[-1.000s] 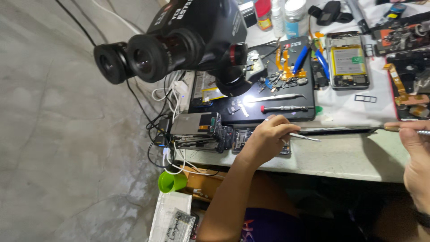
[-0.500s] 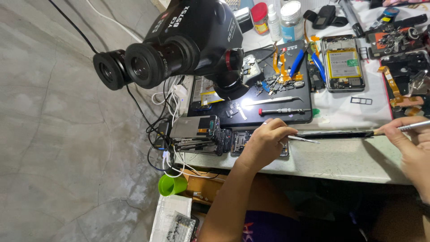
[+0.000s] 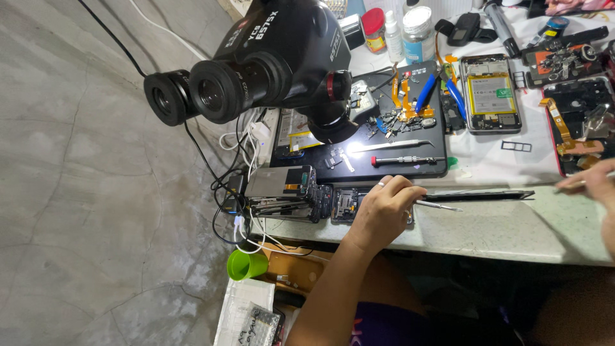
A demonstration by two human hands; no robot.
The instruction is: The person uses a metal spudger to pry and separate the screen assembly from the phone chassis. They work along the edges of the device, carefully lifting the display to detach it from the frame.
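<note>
Head view: the left hand point(image 3: 384, 208), mid-frame, pinches tweezers point(image 3: 437, 205) that want steadying, while the right hand point(image 3: 592, 182), at the right edge, grips a thin tool point(image 3: 570, 186).

The left hand point(image 3: 384, 208) lies at the near edge of the black work mat point(image 3: 384, 168), fingers curled and closed around thin tweezers point(image 3: 437, 205). The left forearm rises to it from below. The right hand point(image 3: 592, 182) is to the right of the mat, partly out of view, pinching a thin tool point(image 3: 570, 185).
</note>
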